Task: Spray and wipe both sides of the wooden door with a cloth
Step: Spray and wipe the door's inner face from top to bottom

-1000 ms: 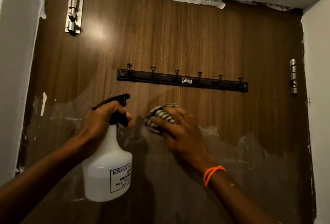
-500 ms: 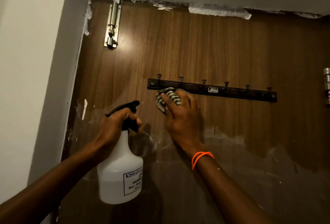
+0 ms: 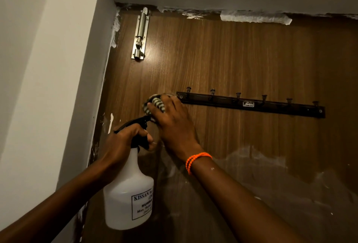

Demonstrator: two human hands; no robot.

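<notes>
Your right hand (image 3: 174,124) has slid the cloth (image 3: 155,104) left along the door (image 3: 232,64), off the hook rail (image 3: 251,104) to just beside its left end, fingers spread flat on it. Your left hand (image 3: 124,142) still grips the bottle (image 3: 127,194), finger curled on the trigger.

Right hand (image 3: 174,124) pressing striped cloth (image 3: 155,104) to wooden door (image 3: 242,62), left hand (image 3: 124,142) gripping spray bottle (image 3: 127,194)
</notes>
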